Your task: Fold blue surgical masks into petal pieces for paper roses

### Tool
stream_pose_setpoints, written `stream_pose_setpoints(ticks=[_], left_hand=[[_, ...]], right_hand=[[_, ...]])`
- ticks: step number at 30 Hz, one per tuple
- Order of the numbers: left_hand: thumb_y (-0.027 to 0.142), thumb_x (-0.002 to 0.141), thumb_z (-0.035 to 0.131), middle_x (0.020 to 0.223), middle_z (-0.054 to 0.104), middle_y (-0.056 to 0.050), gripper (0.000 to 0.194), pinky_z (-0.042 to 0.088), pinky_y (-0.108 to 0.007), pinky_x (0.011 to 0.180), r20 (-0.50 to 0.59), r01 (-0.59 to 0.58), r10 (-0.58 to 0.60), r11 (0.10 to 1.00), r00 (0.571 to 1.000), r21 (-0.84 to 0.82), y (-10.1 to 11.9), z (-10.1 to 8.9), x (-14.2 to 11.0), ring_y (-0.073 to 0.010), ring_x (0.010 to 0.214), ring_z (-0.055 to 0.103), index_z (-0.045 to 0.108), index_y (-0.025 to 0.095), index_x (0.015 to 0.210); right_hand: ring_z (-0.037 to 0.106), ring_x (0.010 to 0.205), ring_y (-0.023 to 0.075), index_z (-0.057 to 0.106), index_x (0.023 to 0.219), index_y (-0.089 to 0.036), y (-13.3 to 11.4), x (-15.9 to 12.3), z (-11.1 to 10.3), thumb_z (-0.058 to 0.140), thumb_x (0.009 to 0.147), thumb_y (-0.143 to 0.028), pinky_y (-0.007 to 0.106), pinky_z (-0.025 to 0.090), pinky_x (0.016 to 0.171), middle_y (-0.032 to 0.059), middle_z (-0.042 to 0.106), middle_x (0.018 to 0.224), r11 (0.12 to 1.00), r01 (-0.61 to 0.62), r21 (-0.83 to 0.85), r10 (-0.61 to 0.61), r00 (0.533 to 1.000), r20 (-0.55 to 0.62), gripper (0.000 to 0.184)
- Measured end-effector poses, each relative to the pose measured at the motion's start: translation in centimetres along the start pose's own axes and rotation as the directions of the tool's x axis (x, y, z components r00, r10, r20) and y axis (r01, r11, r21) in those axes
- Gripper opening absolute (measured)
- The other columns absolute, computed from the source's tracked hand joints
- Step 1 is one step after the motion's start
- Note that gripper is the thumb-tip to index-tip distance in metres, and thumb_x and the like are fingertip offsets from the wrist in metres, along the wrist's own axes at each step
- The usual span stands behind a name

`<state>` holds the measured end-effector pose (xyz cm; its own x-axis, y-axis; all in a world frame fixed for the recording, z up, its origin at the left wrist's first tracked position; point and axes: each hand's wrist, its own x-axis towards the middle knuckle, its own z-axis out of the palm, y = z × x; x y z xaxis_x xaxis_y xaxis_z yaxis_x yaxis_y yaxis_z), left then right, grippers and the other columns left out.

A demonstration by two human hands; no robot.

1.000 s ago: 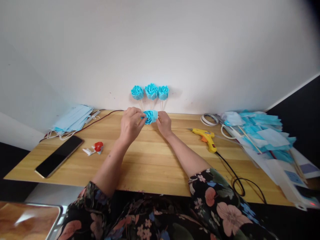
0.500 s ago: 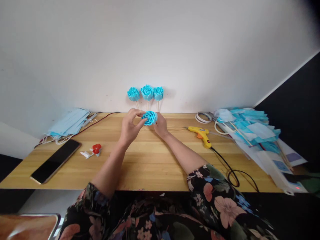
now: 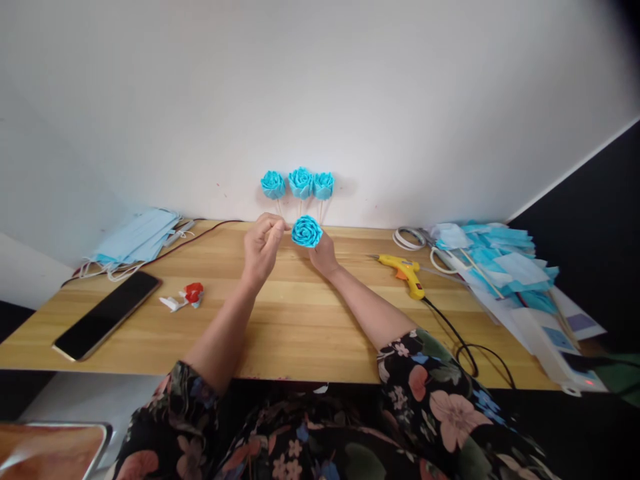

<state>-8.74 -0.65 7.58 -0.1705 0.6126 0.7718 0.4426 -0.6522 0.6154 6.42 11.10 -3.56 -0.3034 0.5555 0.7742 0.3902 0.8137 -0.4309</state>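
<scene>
Left hand (image 3: 263,243) curled, right hand (image 3: 324,255) gripping blue flower (image 3: 307,231)

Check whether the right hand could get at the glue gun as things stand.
Probably yes: no object shows between the right hand and the glue gun, though that hand seems busy holding the blue flower.

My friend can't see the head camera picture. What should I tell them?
A right hand holds a blue flower over a wooden table, the left hand close beside it. Three more blue flowers on sticks stand behind, by the wall. A yellow glue gun lies on the right, a phone and masks on the left.
</scene>
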Motion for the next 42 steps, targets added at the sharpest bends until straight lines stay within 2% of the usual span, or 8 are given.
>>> stream_pose_setpoints(ticks=[4, 10, 16, 20, 24, 33, 39, 42], left_hand=[[0.031, 0.099, 0.055, 0.089, 0.067, -0.005, 0.022, 0.049, -0.033, 0.084, 0.040, -0.120, 0.117, 0.990, 0.992, 0.069, -0.23, 0.04, 0.03, -0.0176, 0.089, 0.063, 0.066, 0.020, 0.084], [0.024, 0.093, 0.064, 0.094, 0.068, -0.006, 0.006, 0.049, -0.036, 0.088, 0.071, -0.221, 0.212, 0.962, 0.975, 0.159, -0.57, -0.07, 0.18, -0.0192, 0.093, 0.064, 0.068, 0.020, 0.092], [0.022, 0.090, 0.067, 0.095, 0.068, -0.007, 0.006, 0.049, -0.036, 0.085, 0.099, -0.281, 0.264, 0.924, 0.959, 0.259, -0.41, -0.33, 0.38, -0.0199, 0.092, 0.063, 0.070, 0.019, 0.094], [0.019, 0.089, 0.068, 0.094, 0.068, -0.006, 0.005, 0.049, -0.035, 0.083, 0.122, -0.308, 0.284, 0.905, 0.951, 0.295, -0.29, -0.40, 0.48, -0.0192, 0.090, 0.062, 0.072, 0.019, 0.092], [0.018, 0.088, 0.069, 0.092, 0.068, -0.006, 0.003, 0.048, -0.035, 0.083, 0.142, -0.301, 0.269, 0.903, 0.953, 0.307, -0.28, -0.44, 0.58, -0.0189, 0.089, 0.062, 0.072, 0.019, 0.088], [0.015, 0.086, 0.063, 0.094, 0.069, -0.007, 0.006, 0.050, -0.036, 0.086, 0.162, -0.204, 0.157, 0.919, 0.974, 0.337, -0.56, -0.50, 0.52, -0.0208, 0.093, 0.062, 0.067, 0.018, 0.084], [0.018, 0.092, 0.060, 0.096, 0.071, -0.007, 0.009, 0.051, -0.036, 0.087, 0.098, -0.145, 0.129, 0.971, 0.987, 0.191, -0.38, -0.60, 0.51, -0.0199, 0.094, 0.065, 0.069, 0.018, 0.091], [0.018, 0.092, 0.060, 0.096, 0.070, -0.007, 0.008, 0.050, -0.037, 0.088, 0.072, -0.144, 0.134, 0.979, 0.988, 0.142, 0.13, -0.48, 0.37, -0.0197, 0.095, 0.065, 0.068, 0.018, 0.091]], right_hand=[[0.069, 0.111, 0.0259, 0.067, 0.117, -0.022, 0.20, 0.00, 0.02, 0.036, 0.103, -0.042, 0.043, 0.058, 0.095, 0.0112, 0.074, 0.114, 1.000, 0.004, -0.005, -0.004, 1.000, 0.001, 0.040], [0.069, 0.111, 0.0256, 0.067, 0.118, -0.023, 0.03, 0.18, 0.02, 0.036, 0.103, -0.044, 0.042, 0.058, 0.097, 0.0108, 0.074, 0.114, 1.000, -0.001, 0.000, 0.001, 1.000, 0.011, 0.040], [0.067, 0.115, 0.0261, 0.067, 0.121, -0.022, -0.30, 0.37, -0.28, 0.039, 0.102, -0.040, 0.045, 0.053, 0.106, 0.0103, 0.075, 0.109, 1.000, -0.029, -0.009, 0.029, 0.999, 0.030, 0.038], [0.065, 0.119, 0.0278, 0.067, 0.119, -0.023, -0.19, 0.43, -0.18, 0.039, 0.102, -0.041, 0.046, 0.052, 0.106, 0.0108, 0.074, 0.113, 1.000, -0.023, -0.013, 0.024, 0.999, 0.038, 0.038], [0.067, 0.114, 0.0266, 0.066, 0.118, -0.023, -0.07, 0.44, -0.12, 0.039, 0.102, -0.040, 0.043, 0.055, 0.100, 0.0102, 0.073, 0.116, 0.999, 0.006, -0.034, -0.006, 1.000, 0.009, 0.036], [0.068, 0.106, 0.0250, 0.065, 0.116, -0.021, -0.07, 0.61, -0.33, 0.038, 0.102, -0.034, 0.040, 0.056, 0.093, 0.0116, 0.073, 0.110, 0.996, 0.069, -0.048, -0.068, 0.997, 0.019, 0.033], [0.068, 0.097, 0.0253, 0.066, 0.111, -0.021, 0.19, 0.51, -0.17, 0.035, 0.103, -0.042, 0.041, 0.056, 0.092, 0.0102, 0.073, 0.097, 0.998, 0.000, -0.063, 0.000, 1.000, 0.012, 0.038], [0.068, 0.101, 0.0256, 0.067, 0.110, -0.022, 0.17, 0.50, -0.21, 0.035, 0.103, -0.042, 0.042, 0.055, 0.094, 0.0103, 0.073, 0.099, 0.998, -0.013, -0.058, 0.014, 1.000, 0.011, 0.038]])
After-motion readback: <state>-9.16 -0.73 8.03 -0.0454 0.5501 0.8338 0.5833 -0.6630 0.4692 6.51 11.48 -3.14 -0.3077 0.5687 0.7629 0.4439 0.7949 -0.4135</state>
